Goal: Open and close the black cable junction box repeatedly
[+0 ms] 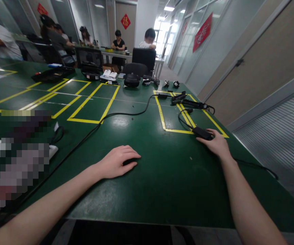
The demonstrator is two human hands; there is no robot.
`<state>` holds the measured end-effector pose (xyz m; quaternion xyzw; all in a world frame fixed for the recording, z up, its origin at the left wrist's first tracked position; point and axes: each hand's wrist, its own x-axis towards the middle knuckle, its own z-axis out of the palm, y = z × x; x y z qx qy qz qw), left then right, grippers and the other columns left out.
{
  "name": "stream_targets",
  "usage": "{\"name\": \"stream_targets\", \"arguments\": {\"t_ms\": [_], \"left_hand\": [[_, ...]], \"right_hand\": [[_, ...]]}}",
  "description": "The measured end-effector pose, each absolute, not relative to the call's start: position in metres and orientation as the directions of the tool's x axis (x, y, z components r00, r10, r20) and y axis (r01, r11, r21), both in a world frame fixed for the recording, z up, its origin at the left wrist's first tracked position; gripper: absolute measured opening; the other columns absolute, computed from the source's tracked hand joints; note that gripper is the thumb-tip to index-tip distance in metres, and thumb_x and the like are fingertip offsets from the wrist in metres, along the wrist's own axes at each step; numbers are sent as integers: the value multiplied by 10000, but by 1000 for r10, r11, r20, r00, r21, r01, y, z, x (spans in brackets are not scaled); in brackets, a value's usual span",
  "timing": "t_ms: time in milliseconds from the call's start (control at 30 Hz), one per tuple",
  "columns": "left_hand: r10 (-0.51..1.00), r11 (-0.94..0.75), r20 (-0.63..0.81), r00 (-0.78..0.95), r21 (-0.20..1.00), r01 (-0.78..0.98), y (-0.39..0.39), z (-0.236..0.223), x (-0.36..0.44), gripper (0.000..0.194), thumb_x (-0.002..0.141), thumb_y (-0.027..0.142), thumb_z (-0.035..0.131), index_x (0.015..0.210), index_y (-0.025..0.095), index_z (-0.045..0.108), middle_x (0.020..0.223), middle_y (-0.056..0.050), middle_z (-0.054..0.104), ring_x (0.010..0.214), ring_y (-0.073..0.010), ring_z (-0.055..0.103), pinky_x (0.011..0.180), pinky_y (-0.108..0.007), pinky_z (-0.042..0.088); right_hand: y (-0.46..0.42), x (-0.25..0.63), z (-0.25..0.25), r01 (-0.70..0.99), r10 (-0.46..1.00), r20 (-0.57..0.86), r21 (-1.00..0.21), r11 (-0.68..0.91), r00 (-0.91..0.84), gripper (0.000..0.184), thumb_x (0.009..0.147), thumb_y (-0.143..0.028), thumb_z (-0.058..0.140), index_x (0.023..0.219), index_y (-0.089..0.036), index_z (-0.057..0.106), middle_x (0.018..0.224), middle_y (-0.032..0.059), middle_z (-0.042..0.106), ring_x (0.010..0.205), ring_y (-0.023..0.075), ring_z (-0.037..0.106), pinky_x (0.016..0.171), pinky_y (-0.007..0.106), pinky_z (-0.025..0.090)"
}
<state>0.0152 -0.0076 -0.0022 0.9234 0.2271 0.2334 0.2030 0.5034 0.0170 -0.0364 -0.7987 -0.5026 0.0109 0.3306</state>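
My right hand [219, 144] grips the right end of a black power adapter [201, 132], thumb on the near side and fingers on the far side. A thin black cord [179, 117] curls from the adapter's far end to a small plug [189, 110]. Another cable [259, 165] lies to the right of my forearm. My left hand [117, 161] rests palm down on the green table [167, 183], its fingers stretched and thumb apart, holding nothing. Beyond the adapter lies a black, folded stand-like device [192, 103], whose exact kind I cannot make out.
Yellow tape rectangles [178, 131] mark the table. A long black cable [90, 132] crosses to an inline box [163, 96]. At the back stand a black case [131, 80], small white-and-black blocks [176, 84] and a black tray [53, 74]. Several people sit beyond; the left side is blurred out.
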Motion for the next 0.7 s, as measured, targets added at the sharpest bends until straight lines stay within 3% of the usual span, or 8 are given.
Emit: {"name": "stream_targets", "arguments": {"t_ms": [133,233,333,467,700], "left_hand": [[510,-819,346,787,475,322,-8,-2,15,225,1020,252,570,1189,194,706,1133,-74,760,1057,-217,699,946,-378,563],[515,-816,339,787,476,328,-8,-2,15,222,1018,255,573,1183,198,711,1139,-74,761,1059,-216,700,955,-380,563],[514,-815,336,789,478,328,-8,-3,15,222,1014,254,583,1183,192,714,1138,-74,761,1065,-220,700,957,-382,563],[511,-818,346,787,475,323,-9,-3,15,222,1016,261,578,1177,200,718,1131,-73,763,1063,-216,699,951,-371,565],[510,-818,336,792,475,325,-9,-2,15,224,1022,263,575,1175,187,721,1136,-78,763,1060,-217,701,956,-383,566]], "right_hand": [[17,490,-28,800,823,273,-511,-314,497,577,625,-512,825,1109,-210,737,1025,95,747,945,316,676,786,397,534],[17,487,-25,764,798,267,-553,-333,541,479,697,-523,766,1062,-213,748,960,85,744,919,306,677,778,385,527],[18,489,-23,691,747,240,-618,-375,620,376,774,-534,681,943,-203,737,730,54,696,738,278,667,698,368,517],[17,495,-23,631,699,221,-661,-405,680,379,857,-547,573,875,-193,705,443,-22,513,490,242,577,541,332,456],[16,499,-26,504,594,203,-767,-398,778,426,955,-525,474,1044,-158,671,444,-50,480,358,212,534,393,295,408]]}}
